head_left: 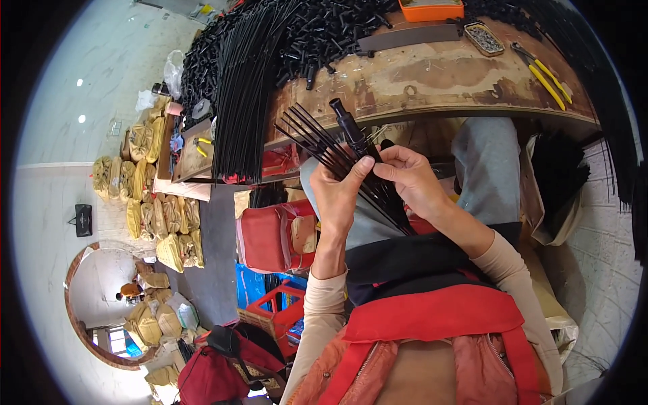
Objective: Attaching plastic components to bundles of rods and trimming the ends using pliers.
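Note:
Over my lap, my left hand (339, 196) is closed around a bundle of thin black rods (307, 138), which fan out to the upper left and run down below the hand. A black stepped plastic tube (349, 126) stands up beside them, tilted, its lower end at my left thumb. My right hand (412, 177) is closed in a pinch against that lower end, touching the left thumb. Whatever small piece sits between its fingertips is hidden. A few thin pale wires or pins show just above the right fingers.
The worn wooden table (405, 84) ahead carries a heap of black plastic tubes (331, 34), long black rods (246, 88) over its edge, a tin of small metal pieces (483, 39), yellow-handled pliers (547, 84) and an orange box (432, 10). A red padded stool (270, 236) stands left.

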Motion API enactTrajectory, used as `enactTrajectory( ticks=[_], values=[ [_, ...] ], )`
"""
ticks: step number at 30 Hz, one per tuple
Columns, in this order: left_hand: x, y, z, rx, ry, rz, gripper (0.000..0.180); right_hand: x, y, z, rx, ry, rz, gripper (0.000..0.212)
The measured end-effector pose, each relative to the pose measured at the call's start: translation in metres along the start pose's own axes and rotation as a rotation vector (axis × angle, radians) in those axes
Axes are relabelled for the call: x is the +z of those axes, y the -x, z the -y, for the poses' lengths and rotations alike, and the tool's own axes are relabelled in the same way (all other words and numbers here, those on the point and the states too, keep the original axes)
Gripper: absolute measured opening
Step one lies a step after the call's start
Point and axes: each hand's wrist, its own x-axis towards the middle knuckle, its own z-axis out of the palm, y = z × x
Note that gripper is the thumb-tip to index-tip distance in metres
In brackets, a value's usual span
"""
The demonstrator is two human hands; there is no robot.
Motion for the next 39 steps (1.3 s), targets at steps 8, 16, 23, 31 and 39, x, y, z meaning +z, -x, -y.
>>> enactTrajectory(
  ticks=[8, 16, 23, 31, 39],
  values=[
    [0.001, 0.001, -0.009, -0.032, -0.090, 0.092, 0.019, 0.004, -0.001, -0.008, 0.032, -0.064, -0.004, 0.015],
    [0.031, 0.021, -0.041, 0.159, -0.055, 0.014, 0.023, 0.023, 0.028, 0.018, -0.194, 0.215, 0.036, 0.014],
    [0.018, 0.010, -0.020, -0.026, 0.001, -0.009, 0.019, 0.013, 0.020, 0.002, -0.073, 0.131, 0.005, 0.010],
    [0.015, 0.003, -0.017, -0.043, 0.024, -0.013, 0.017, 0.013, 0.015, -0.005, -0.138, 0.111, -0.020, 0.012],
    [0.017, -0.002, -0.022, 0.026, -0.183, 0.015, 0.013, 0.001, 0.002, -0.001, -0.030, -0.128, 0.067, 0.011]
  ],
)
